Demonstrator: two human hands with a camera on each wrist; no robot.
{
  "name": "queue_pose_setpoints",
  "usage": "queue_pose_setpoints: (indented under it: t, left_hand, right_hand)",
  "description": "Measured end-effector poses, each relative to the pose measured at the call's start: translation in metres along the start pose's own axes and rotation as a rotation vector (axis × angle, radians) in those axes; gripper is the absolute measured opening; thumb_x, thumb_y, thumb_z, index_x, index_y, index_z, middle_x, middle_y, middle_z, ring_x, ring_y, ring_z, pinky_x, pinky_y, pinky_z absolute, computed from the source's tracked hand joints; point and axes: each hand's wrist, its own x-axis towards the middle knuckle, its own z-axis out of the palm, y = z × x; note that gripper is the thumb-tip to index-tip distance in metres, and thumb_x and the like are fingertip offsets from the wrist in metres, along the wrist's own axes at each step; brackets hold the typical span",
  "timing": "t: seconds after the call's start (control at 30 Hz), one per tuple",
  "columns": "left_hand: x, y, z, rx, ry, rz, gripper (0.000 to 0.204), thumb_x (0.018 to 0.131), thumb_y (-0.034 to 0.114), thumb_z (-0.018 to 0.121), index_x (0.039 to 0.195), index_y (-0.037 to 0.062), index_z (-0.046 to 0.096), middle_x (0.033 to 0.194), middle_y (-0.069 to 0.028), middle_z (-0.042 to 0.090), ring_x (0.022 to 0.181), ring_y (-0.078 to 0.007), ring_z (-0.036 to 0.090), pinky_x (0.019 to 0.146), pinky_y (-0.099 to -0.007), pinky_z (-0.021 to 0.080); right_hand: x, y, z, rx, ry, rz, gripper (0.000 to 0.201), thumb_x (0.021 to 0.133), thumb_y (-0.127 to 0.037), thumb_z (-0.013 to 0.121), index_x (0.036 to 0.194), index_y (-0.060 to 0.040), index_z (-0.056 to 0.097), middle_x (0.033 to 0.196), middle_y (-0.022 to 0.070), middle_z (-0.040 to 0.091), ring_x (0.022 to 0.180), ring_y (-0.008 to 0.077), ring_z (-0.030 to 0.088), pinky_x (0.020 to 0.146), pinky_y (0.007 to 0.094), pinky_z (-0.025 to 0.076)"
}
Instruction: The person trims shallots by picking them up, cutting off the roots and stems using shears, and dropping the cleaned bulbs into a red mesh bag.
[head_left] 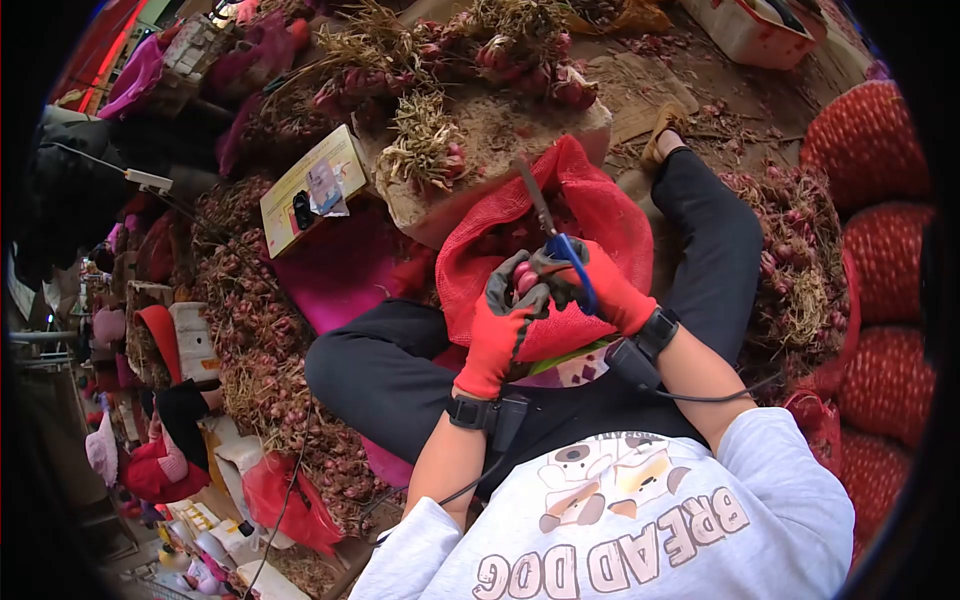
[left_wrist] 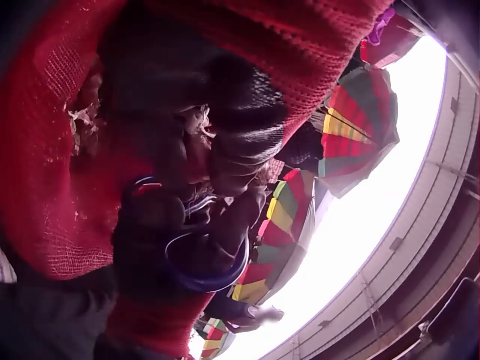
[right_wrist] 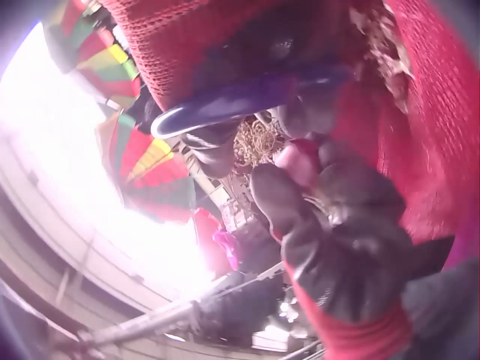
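In the head view my left hand (head_left: 505,315), in a red glove with a dark coated palm, holds a purple-red shallot (head_left: 524,278) over a red mesh bag (head_left: 470,240). My right hand (head_left: 600,285), gloved alike, grips blue-handled scissors (head_left: 570,262) close beside it, the blades pointing up and away from me. From the right wrist, the shallot (right_wrist: 298,161) shows between the left hand's fingers, with a tuft of dry roots (right_wrist: 256,142) next to it. The scissors' blue handle (left_wrist: 206,262) loops around the right hand's fingers in the left wrist view.
Shallot bunches with dried tops (head_left: 425,145) lie on a block (head_left: 400,205) ahead. A yellow box lid (head_left: 315,190) sits left of it. Loose shallots (head_left: 250,370) are heaped on the left, and more (head_left: 790,230) on the right. Full red mesh sacks (head_left: 880,290) line the right side.
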Motion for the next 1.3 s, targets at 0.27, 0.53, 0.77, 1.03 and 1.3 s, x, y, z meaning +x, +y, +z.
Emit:
queue_pose_setpoints:
  t: [0.27,0.53,0.77,1.03,1.3]
  left_hand:
    - [0.004,0.006,-0.009,-0.329,-0.075,-0.309,0.050,0.089,0.001,0.061,0.135,0.0025,0.042,0.115,-0.0094,0.057,0.095,-0.0155,0.059,0.080,-0.0280,0.051]
    - [0.002,-0.016,-0.031,-0.398,0.053,0.075,0.037,0.096,0.024,0.055,0.130,0.0104,0.050,0.120,-0.0089,0.059,0.106,-0.0231,0.059,0.084,-0.0302,0.051]
    - [0.007,0.003,-0.032,-0.848,0.043,-0.144,0.032,0.097,0.028,0.054,0.126,0.0140,0.055,0.123,-0.0068,0.059,0.103,-0.0228,0.060,0.084,-0.0333,0.053]
    - [0.002,0.005,-0.032,-0.820,-0.057,-0.135,0.032,0.098,0.025,0.051,0.129,0.0151,0.053,0.122,-0.0023,0.060,0.105,-0.0198,0.061,0.085,-0.0325,0.053]
    - [0.003,0.010,-0.025,-0.619,0.004,-0.161,0.036,0.099,0.025,0.048,0.134,0.0161,0.045,0.119,0.0008,0.059,0.103,-0.0189,0.062,0.083,-0.0319,0.052]
  right_hand:
    - [0.001,0.013,-0.018,0.225,-0.001,0.156,0.026,0.084,-0.014,0.063,0.105,0.0007,0.060,0.076,0.0048,0.061,0.057,0.0119,0.058,0.051,0.0249,0.047]
    - [-0.026,-0.016,-0.018,-1.108,0.299,-0.248,0.036,0.080,-0.037,0.071,0.097,-0.0060,0.063,0.086,0.0121,0.065,0.069,0.0286,0.062,0.065,0.0369,0.050]
    - [-0.085,-0.046,-0.017,-1.423,0.303,-0.251,0.042,0.072,-0.048,0.075,0.085,-0.0088,0.065,0.072,0.0109,0.062,0.069,0.0306,0.063,0.061,0.0387,0.048]
    - [-0.080,-0.044,-0.005,-1.387,0.234,-0.328,0.042,0.073,-0.048,0.074,0.079,-0.0086,0.062,0.068,0.0102,0.060,0.064,0.0296,0.061,0.056,0.0389,0.045]
    - [-0.081,-0.048,-0.005,-1.381,0.208,-0.325,0.043,0.076,-0.050,0.072,0.075,-0.0081,0.060,0.065,0.0098,0.058,0.061,0.0294,0.060,0.054,0.0384,0.044]
